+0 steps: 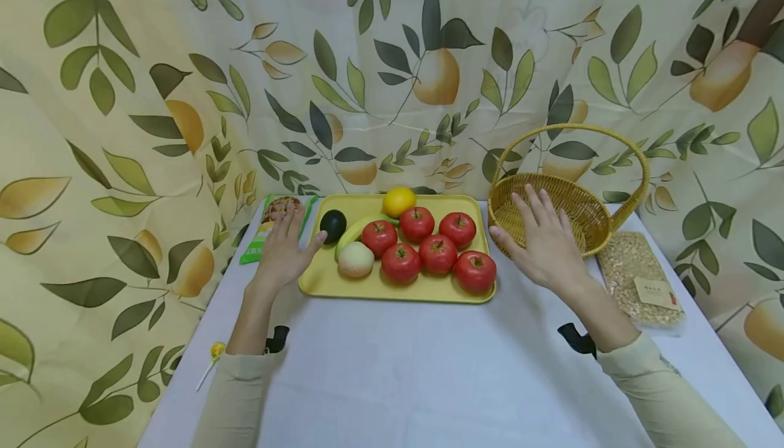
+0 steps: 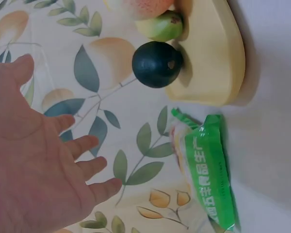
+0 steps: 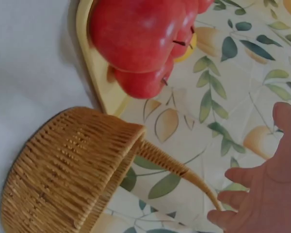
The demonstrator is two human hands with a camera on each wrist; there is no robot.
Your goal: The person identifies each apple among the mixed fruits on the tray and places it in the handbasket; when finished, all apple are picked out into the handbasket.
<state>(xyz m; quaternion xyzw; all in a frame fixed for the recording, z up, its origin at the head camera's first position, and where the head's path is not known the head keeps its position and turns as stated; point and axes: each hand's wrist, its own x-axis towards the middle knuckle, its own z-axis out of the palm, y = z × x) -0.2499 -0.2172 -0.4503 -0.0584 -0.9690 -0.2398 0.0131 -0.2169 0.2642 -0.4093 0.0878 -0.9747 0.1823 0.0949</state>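
Note:
My left hand (image 1: 283, 252) is held up with straight, spread fingers and holds nothing. It is nearest the green food packet (image 1: 260, 233) and the left end of the yellow tray (image 1: 392, 291). My right hand (image 1: 546, 247), also with straight fingers and nothing in it, covers part of the wicker basket (image 1: 508, 199). On the tray lie several red apples (image 1: 401, 263), a dark avocado-shaped fruit (image 1: 333, 226), a yellow lemon-like fruit (image 1: 399, 201), a banana (image 1: 350, 233) and a pale round fruit (image 1: 356, 260). In the left wrist view the dark fruit (image 2: 156, 64) sits beyond the fingertips.
A clear bag of pale grains or flakes (image 1: 637, 278) with a label lies right of the basket. Near the left table edge is a yellow-headed lollipop (image 1: 217, 350). The basket's tall handle (image 1: 572, 126) arches upward. A leaf-patterned curtain (image 1: 392, 94) closes off the back and sides.

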